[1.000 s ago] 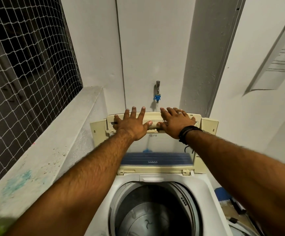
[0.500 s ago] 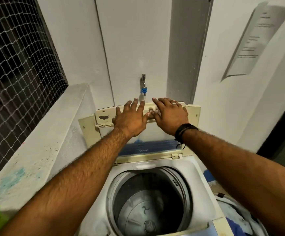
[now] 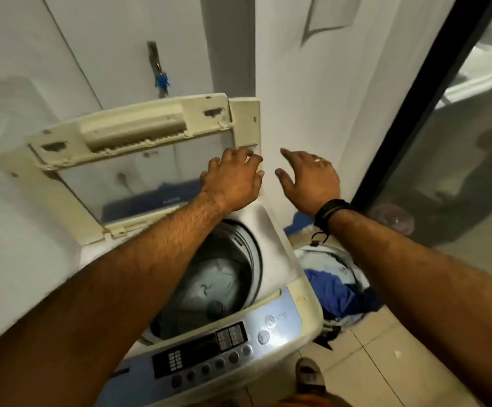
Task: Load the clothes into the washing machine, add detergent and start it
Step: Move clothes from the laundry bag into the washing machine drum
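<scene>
The top-loading washing machine point(image 3: 277, 239) stands below me with its cream lid point(image 3: 139, 133) folded up against the wall. Its steel drum point(image 3: 218, 283) holds no clothes. The blue control panel point(image 3: 209, 356) with round buttons faces me at the front. A basket of blue and white clothes point(image 3: 335, 286) sits on the floor to the machine's right. My left hand point(image 3: 233, 177) hovers by the lid's right edge, fingers loosely bent, holding nothing. My right hand point(image 3: 309, 174), with a ring and a black wristband, hangs in the air just right of the lid, fingers relaxed.
A tap with a blue fitting point(image 3: 161, 80) is on the wall behind the lid. A pale ledge point(image 3: 9, 201) runs along the left. A dark-framed glass door point(image 3: 444, 127) stands to the right. My shoe point(image 3: 309, 377) is on the tiled floor.
Both hands have come off the lid's top edge and moved down and right. My view has swung right and down, showing the control panel and the clothes basket.
</scene>
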